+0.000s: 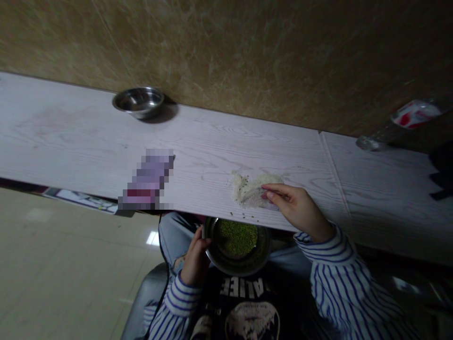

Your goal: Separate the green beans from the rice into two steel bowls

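Observation:
My left hand (197, 255) grips the left rim of a metal bowl (262, 252), which sits on my lap just below the table edge. Small green beans (238, 237), like mung beans, cover the bowl's bottom. Over the table, my right hand (296, 208) is at the right side of a spread pile of white rice (244, 189). Its thumb and fingertips are pinched together; whatever lies between them is too small to make out. Dark specks and a few loose beans show in the rice and near the table's front edge.
A second metal bowl (138, 103) stands by the wall at the back left. Nearer me lies a blurred-out purple flat object (150, 177). A clear plastic bottle (414, 114) with a red and white label lies by the wall at right. The narrow table (219, 141) has a seam.

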The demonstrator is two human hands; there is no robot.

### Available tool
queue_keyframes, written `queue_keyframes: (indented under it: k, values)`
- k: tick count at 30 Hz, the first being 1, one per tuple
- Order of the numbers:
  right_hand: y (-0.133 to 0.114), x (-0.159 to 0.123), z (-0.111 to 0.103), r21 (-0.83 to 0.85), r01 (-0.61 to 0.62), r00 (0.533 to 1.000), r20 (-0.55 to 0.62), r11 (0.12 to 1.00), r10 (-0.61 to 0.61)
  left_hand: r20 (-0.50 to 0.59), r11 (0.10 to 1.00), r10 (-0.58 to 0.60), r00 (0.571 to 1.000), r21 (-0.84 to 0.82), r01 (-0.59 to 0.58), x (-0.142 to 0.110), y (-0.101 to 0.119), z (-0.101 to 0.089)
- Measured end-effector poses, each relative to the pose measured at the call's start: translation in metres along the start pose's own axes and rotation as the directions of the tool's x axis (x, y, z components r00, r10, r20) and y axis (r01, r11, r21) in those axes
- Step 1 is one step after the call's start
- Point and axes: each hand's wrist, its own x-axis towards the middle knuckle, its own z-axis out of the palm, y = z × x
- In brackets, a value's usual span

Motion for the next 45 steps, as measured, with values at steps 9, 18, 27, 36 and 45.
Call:
queue_keyframes:
  k: [9,18,27,36,45]
  values:
    - [0.003,0.001,0.000,0.003,-0.006,1.000,-0.013,1.000,0.006,-0.005,1.000,0.006,1.000,0.021,-0.005,0.002,-0.004,-0.005]
    - [-0.012,0.000,0.008,0.019,-0.001,0.999,0.048,1.000,0.000,0.015,1.000,0.030,0.999,-0.003,-0.030,0.000,0.000,-0.003]
    - [-0.010,-0.007,0.004,0.016,0.018,0.996,0.091,1.000,-0.019,0.013,1.000,0.010,1.000,0.006,-0.010,-0.001,0.001,0.000]
    - [-0.003,0.002,-0.004,0.034,-0.005,1.000,0.030,0.999,0.004,0.018,1.000,0.002,1.000,-0.001,-0.001,-0.001,0.000,-0.003]
    - [-0.008,0.003,0.006,0.016,0.008,0.997,0.078,1.000,-0.010,0.003,1.000,0.009,1.000,-0.015,-0.009,-0.001,0.001,-0.001]
